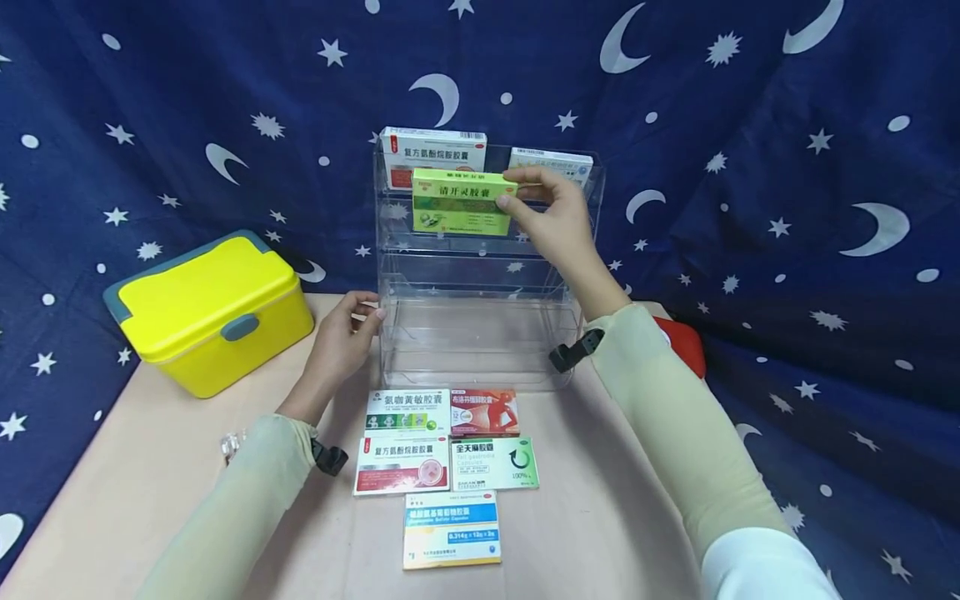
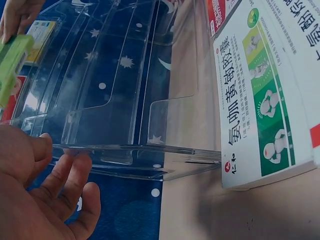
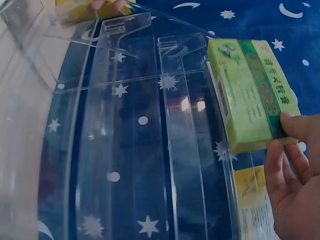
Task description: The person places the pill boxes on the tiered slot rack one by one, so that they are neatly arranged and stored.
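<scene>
My right hand (image 1: 553, 212) pinches a green medicine box (image 1: 461, 202) by its right end, thumb in front. The box is held upright before the upper tiers of a clear tiered display rack (image 1: 480, 333). In the head view it overlaps the lower edge of a white and red medicine box (image 1: 435, 150) on the top tier. Another white box (image 1: 555, 163) stands at the top right, partly behind my right hand. My left hand (image 1: 345, 337) has its fingers loosely bent, fingertips at the rack's left side panel; the left wrist view shows this hand (image 2: 50, 185) beside that panel.
Several medicine boxes lie flat before the rack, among them a red one (image 1: 484, 412) and a blue and white one (image 1: 452, 533). A yellow lidded case (image 1: 217, 308) stands at left, a red object (image 1: 684, 346) behind my right arm. A star-patterned cloth (image 1: 750, 167) hangs behind.
</scene>
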